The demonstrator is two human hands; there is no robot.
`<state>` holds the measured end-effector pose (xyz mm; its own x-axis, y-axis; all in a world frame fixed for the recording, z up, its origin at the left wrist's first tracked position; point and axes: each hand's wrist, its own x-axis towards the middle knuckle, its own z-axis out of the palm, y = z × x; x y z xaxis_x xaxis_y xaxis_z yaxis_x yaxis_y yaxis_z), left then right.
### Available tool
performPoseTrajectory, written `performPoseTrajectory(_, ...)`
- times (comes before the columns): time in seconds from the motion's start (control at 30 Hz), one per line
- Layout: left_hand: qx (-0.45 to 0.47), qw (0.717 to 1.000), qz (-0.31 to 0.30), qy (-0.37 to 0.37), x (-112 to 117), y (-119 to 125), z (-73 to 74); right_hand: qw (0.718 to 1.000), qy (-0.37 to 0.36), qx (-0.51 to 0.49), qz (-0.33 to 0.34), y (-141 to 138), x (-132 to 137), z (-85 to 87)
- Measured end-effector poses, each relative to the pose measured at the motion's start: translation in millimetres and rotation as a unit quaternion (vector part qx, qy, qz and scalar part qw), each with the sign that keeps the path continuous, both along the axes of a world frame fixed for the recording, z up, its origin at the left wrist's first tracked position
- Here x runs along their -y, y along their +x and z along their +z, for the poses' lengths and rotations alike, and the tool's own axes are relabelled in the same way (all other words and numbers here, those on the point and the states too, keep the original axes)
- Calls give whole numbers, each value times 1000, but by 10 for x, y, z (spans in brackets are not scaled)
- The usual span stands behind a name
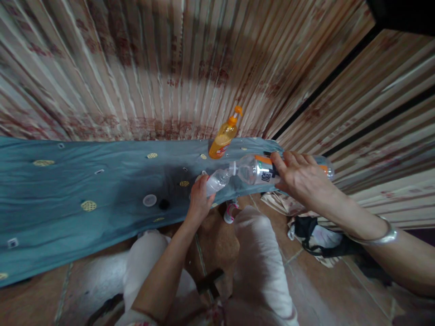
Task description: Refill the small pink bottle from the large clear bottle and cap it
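Note:
My right hand (297,174) is wrapped round a large clear plastic bottle (248,169) with an orange and dark label, held lying almost level. Its neck points left and meets the mouth of a small clear bottle (218,181). Around that smaller bottle my left hand (200,197) is closed, keeping it tilted up to the right. Whether liquid is running between the two mouths I cannot tell. Just behind the meeting necks stands an orange pump bottle (224,138), partly filled with amber liquid. A white round lid (149,200) and a small black cap (164,204) lie left of my left hand.
A blue-green cloth with yellow pineapple prints (112,181) covers the long low surface before me. Pleated curtains (152,68) hang close behind and at the right. Dark and pale fabric items (316,235) lie on the tiled floor (210,244) at the right.

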<state>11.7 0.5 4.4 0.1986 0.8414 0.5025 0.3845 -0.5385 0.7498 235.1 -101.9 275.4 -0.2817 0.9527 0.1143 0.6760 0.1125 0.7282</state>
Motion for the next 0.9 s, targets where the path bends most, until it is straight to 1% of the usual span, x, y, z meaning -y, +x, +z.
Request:
performPoseTrajectory(0.37,2,1000,2,0,3,-1,5,1000,9,6,12,4,9,1)
performPoseTrajectory(0.6,0,1000,3,2,2,-2,16,1000,6,-22,8,0,6,-4)
performPoseTrajectory(0.77,-4,1000,2,-2,0,-4,5,1000,-5,-30,-5,-23,3,18)
performPoseTrajectory(0.9,0,1000,-8,5,-15,-8,-10,1000,0,-25,-3,-31,3,24)
